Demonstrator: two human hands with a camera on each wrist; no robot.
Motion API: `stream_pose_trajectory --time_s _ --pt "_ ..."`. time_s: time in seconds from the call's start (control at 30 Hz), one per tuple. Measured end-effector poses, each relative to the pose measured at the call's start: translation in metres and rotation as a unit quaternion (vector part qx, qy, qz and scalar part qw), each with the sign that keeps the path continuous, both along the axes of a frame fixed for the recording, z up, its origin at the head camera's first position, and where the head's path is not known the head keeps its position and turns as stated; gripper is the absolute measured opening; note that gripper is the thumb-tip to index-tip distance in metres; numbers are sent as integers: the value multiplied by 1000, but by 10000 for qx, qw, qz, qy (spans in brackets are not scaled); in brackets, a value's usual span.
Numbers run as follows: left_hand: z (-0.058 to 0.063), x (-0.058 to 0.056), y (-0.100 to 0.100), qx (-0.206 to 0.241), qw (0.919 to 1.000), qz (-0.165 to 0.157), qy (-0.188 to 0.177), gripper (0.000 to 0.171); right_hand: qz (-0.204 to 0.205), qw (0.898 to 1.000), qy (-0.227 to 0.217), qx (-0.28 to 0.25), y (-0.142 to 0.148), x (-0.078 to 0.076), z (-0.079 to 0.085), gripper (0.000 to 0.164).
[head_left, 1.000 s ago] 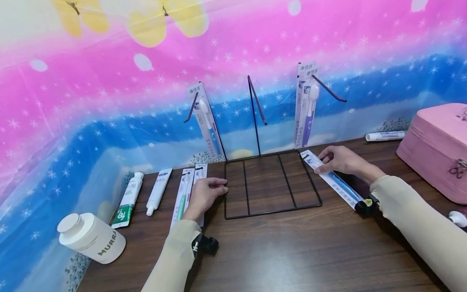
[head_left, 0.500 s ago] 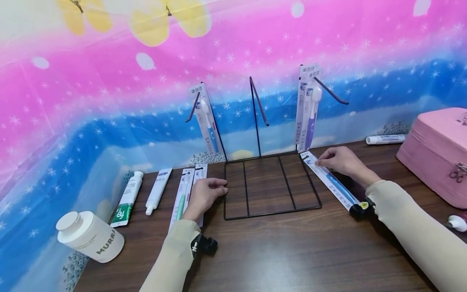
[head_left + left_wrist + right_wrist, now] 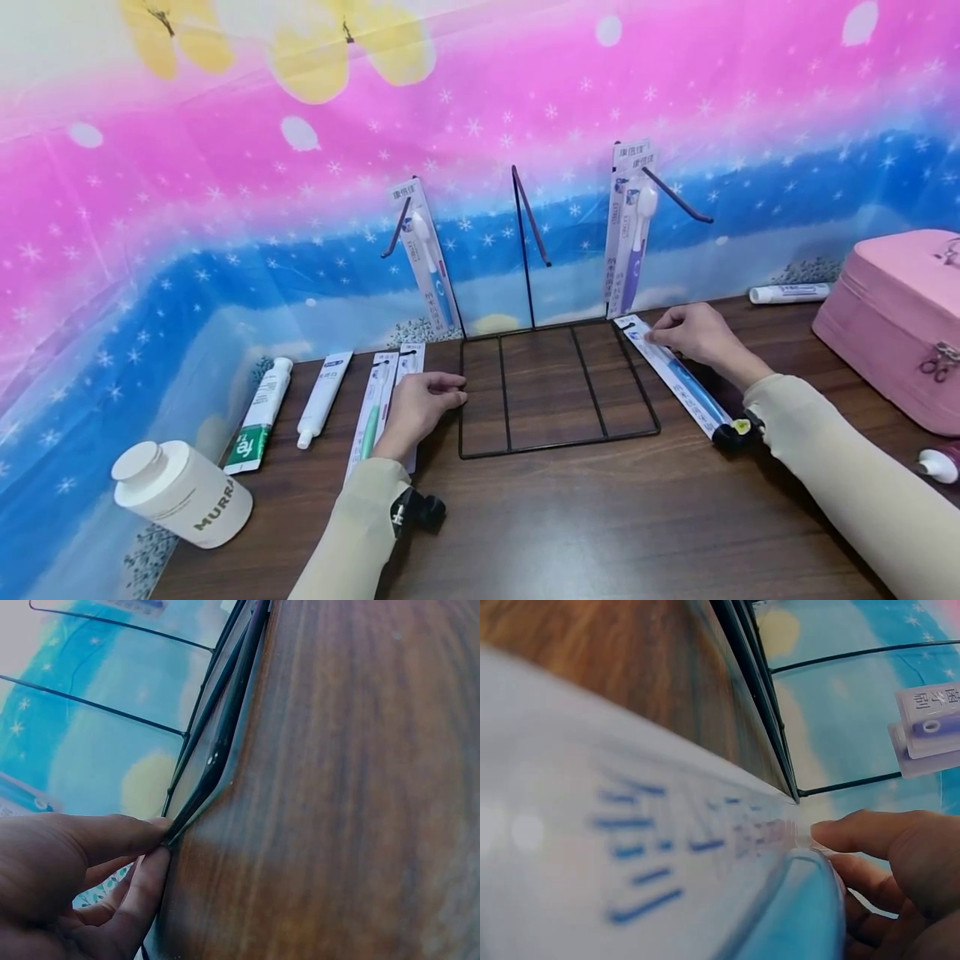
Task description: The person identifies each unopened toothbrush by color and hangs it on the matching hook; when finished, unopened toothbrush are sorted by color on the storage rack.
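Note:
On the wooden table stands a black wire display rack [image 3: 507,392] with a flat base and upright hooks. My left hand [image 3: 420,408] pinches the left side of its base; in the left wrist view, thumb and fingertip [image 3: 154,831] meet on the wire. My right hand [image 3: 697,333] pinches the edge of a packaged blue toothbrush [image 3: 686,383], which lies slanted at the base's right side. One packaged toothbrush [image 3: 429,258] hangs on the left hook. Packs with a purple toothbrush [image 3: 633,250] in front hang on the right hook. The middle hook [image 3: 532,217] is bare.
Beside my left wrist lie a green toothbrush pack [image 3: 371,421] and another pack, two toothpaste tubes [image 3: 258,417] and a white bottle [image 3: 183,496]. At right are a pink case [image 3: 892,325], a white tube [image 3: 791,293] and a red tube partly cut off [image 3: 941,462].
The near end of the blue toothbrush pack has swung slightly left, my right wrist moving with it. My left hand stays on the rack. The head view has shifted a little.

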State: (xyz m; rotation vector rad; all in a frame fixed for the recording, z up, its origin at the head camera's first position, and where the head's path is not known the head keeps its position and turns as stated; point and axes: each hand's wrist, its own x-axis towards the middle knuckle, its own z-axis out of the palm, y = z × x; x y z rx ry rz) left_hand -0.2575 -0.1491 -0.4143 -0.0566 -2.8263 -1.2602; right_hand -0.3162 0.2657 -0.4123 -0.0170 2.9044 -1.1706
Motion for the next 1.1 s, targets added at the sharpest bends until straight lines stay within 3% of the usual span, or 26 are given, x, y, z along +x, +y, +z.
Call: stream_pose_trajectory --time_s 0.17,0.33,0.5,0.77,0.97,1.1 --pt "0 1 1 19 10000 -40 18 18 -383 9984 259 -324 9 4 8 30" --pt "1 0 2 -15 10000 -81 31 18 -719 9940 499 -653 23 11 28 40" --pt "2 1 2 -26 10000 -27 38 18 -560 9913 649 -999 32 18 49 45" --pt "0 1 0 -16 10000 -2 37 19 -444 9823 1374 -1192 42 32 84 57" --pt "1 4 -3 40 10000 31 -4 20 -281 9667 1533 -2030 41 47 102 65" --pt "1 4 0 98 9999 -45 -26 20 -285 9562 1727 -2345 41 60 116 59"
